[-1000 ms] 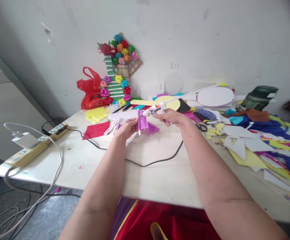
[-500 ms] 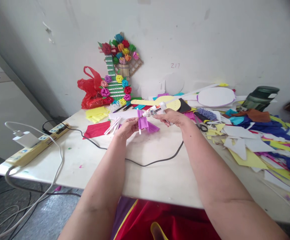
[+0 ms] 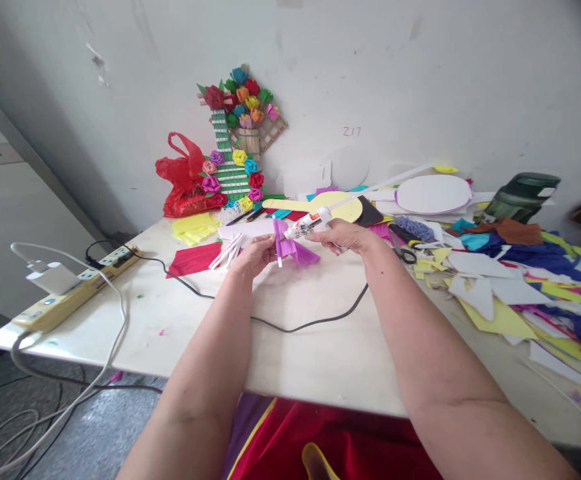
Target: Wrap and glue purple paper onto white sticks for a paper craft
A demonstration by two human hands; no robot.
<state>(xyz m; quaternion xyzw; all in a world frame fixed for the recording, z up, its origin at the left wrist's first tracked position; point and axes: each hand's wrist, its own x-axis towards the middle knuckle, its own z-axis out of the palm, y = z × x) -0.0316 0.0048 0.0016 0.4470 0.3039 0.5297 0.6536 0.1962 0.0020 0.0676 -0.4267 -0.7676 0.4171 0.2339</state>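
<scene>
My left hand point(image 3: 259, 256) is closed on a thin white stick point(image 3: 279, 261) partly wrapped in purple paper point(image 3: 302, 253). A white glue gun point(image 3: 305, 227) is gripped in my right hand point(image 3: 339, 236), its nozzle pointing left at the purple paper. A long clear stick point(image 3: 380, 182) rises from the back of the gun. Left of my left hand lie several white sticks point(image 3: 228, 251) and a red paper sheet point(image 3: 193, 259).
A power strip point(image 3: 55, 308) with a white charger lies at the left. A black cable point(image 3: 295, 329) crosses the table. Flower crafts point(image 3: 233, 180) and a red bag point(image 3: 183, 180) stand behind. Paper scraps point(image 3: 500, 317), scissors point(image 3: 408, 255) and a green bottle point(image 3: 520, 197) are at the right.
The glue gun's nozzle has shifted slightly down and left along the purple paper. My left hand keeps nearly the same place.
</scene>
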